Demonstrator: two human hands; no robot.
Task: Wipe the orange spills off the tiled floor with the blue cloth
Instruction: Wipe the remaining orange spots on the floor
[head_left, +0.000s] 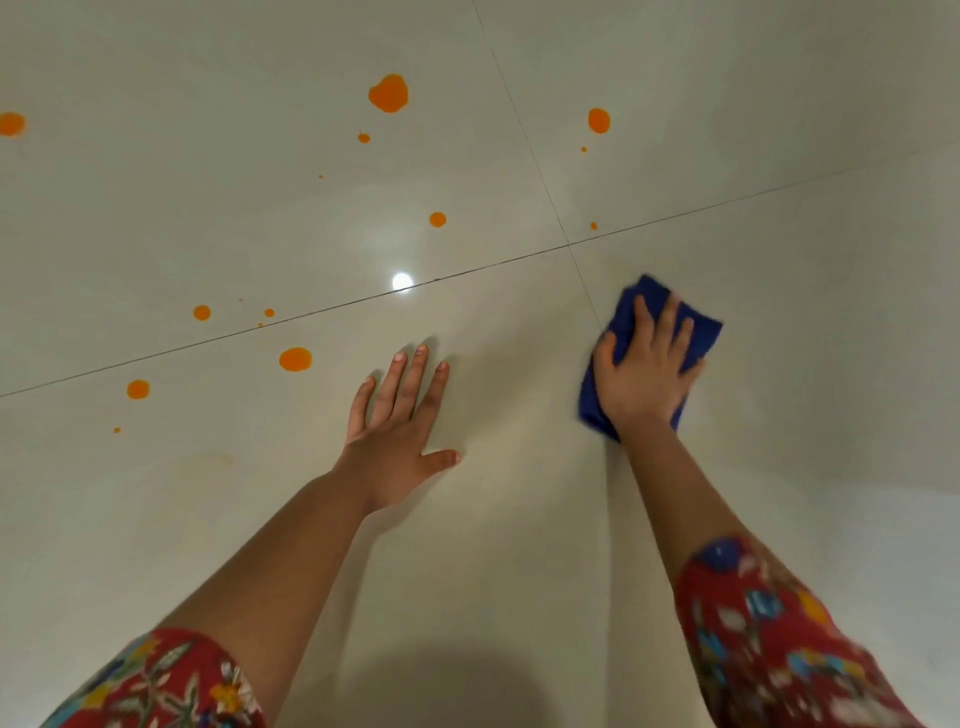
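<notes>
right hand (641, 371) presses flat on the blue cloth (696, 325) (fingers spread); left hand (397, 431) lies open on the tiled floor (519, 519), orange spills (295, 359) beyond.

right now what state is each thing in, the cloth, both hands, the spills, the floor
blue cloth, lying on the floor under the right hand
right hand, fingers straight, pressing on the cloth
left hand, flat on the floor, fingers spread, holding nothing
orange spills, many drops not yet wiped, beyond and left of the hands
tiled floor, glossy, reflecting a light
</notes>
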